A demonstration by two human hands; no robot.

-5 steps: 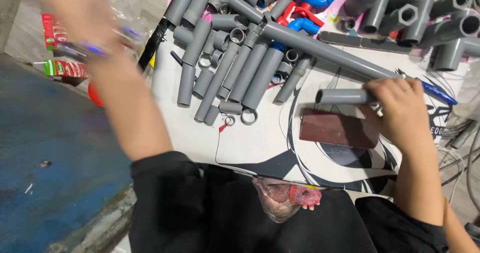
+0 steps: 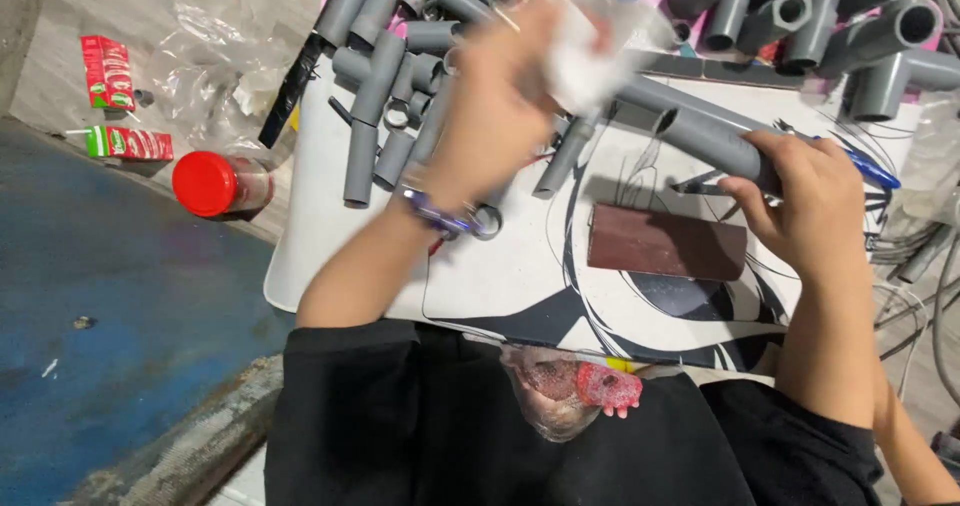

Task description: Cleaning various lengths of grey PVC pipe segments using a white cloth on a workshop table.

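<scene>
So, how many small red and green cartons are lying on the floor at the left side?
2. One carton lies near the top left corner, and the second carton lies below it, beside the red-capped jar. More could be hidden under the crumpled plastic bag.

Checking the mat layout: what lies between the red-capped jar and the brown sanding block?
In the head view, the left forearm crosses the white mat between the red-capped jar and brown sanding block.

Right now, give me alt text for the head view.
A right hand grips a grey pipe over a white board, while the blurred left hand holds a white cloth above loose grey pipe pieces.
</scene>
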